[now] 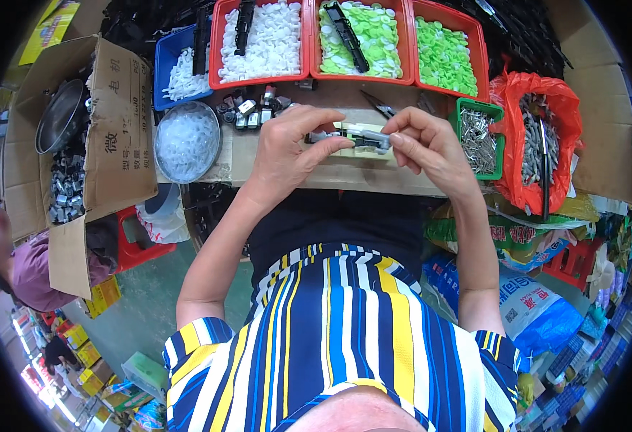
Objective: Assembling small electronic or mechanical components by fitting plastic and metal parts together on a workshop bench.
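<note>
both hands meet over the wooden bench (330, 176). left hand (287, 147) grips one end of a small grey and black part (355, 137), and right hand (424, 144) pinches the other end with its fingertips. the part looks partly put together, held just above the bench. many loose bits wait: white caps in a red tray (262, 36), green caps in the next red tray (362, 32), metal pins in a green box (478, 133). lots seems left to do.
</note>
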Demonstrator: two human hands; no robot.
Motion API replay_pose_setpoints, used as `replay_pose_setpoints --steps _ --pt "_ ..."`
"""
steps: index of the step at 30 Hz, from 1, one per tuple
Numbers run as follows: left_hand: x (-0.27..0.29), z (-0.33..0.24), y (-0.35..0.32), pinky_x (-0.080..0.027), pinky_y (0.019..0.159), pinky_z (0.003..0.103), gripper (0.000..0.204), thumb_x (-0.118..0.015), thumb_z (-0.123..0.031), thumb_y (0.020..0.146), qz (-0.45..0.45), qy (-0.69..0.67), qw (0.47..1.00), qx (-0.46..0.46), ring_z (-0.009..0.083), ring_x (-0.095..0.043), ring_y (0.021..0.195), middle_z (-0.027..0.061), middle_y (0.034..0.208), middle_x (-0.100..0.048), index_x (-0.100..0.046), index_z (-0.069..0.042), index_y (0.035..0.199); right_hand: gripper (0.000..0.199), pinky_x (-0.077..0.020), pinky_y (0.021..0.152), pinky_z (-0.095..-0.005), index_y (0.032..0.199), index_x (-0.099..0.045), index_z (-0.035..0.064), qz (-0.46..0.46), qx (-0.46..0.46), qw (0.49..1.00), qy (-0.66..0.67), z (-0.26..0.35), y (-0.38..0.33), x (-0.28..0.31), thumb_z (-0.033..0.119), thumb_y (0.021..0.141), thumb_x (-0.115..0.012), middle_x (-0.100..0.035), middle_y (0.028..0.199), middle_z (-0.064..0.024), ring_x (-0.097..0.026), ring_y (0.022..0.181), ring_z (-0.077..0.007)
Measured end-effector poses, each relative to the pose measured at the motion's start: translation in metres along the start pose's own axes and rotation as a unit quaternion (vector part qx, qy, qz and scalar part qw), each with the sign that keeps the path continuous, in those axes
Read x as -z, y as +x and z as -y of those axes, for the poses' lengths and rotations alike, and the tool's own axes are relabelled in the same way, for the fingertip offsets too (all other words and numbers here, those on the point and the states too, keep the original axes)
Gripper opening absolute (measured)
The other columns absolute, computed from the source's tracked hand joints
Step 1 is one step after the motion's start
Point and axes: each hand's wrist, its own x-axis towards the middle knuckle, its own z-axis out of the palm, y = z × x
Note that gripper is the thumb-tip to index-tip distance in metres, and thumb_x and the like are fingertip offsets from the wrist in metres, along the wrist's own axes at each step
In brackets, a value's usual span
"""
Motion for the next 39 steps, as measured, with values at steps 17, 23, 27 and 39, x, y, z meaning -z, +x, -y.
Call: replay_pose_setpoints --steps 17,23,27,39 --pt "-0.015 0.032 0.000 -0.048 0.071 0.037 0.024 -0.078 -0.008 0.073 -0.009 0.174 0.974 -0.144 0.0284 -0.058 0.084 0.0109 0.090 -0.062 -0.069 -0.002 0.094 0.012 -0.0334 0.050 -0.0173 0.100 -0.060 0.0037 -0.006 0.019 0.997 -0.071 -0.031 0.018 0.005 0.015 0.098 -0.059 -0.052 0.070 0.0059 -0.045 0.059 -0.0003" --pt "-0.021 0.024 0.005 -0.047 0.073 0.038 0.022 -0.078 -0.007 0.073 -0.022 0.202 0.964 -0.170 0.0278 -0.057 0.086 0.0100 0.089 -0.061 -0.070 -0.003 0.093 0.013 -0.0301 0.051 -0.0249 0.098 -0.054 0.0022 -0.018 0.003 0.993 -0.115 -0.036 0.019 0.009 0.010 0.093 -0.063 -0.045 0.064 0.0042 -0.039 0.059 -0.0038" --pt "-0.028 0.026 0.008 -0.047 0.076 0.039 0.017 -0.075 -0.008 0.074 -0.007 0.213 0.961 -0.174 0.0271 -0.054 0.089 0.0091 0.088 -0.058 -0.068 -0.003 0.089 0.017 -0.0271 0.050 -0.0286 0.098 -0.052 0.0029 -0.029 0.025 0.985 -0.171 -0.038 0.019 0.011 0.009 0.090 -0.065 -0.039 0.057 0.0020 -0.035 0.054 -0.0059" --pt "-0.034 0.026 0.006 -0.047 0.076 0.038 0.012 -0.074 -0.007 0.075 -0.013 0.207 0.964 -0.165 0.0273 -0.055 0.087 0.0081 0.084 -0.059 -0.068 -0.004 0.085 0.025 -0.0318 0.049 -0.0330 0.099 -0.056 0.0021 -0.072 0.081 0.952 -0.287 -0.021 0.017 0.014 0.019 0.087 -0.070 -0.043 0.055 -0.0041 -0.040 0.050 -0.0136"
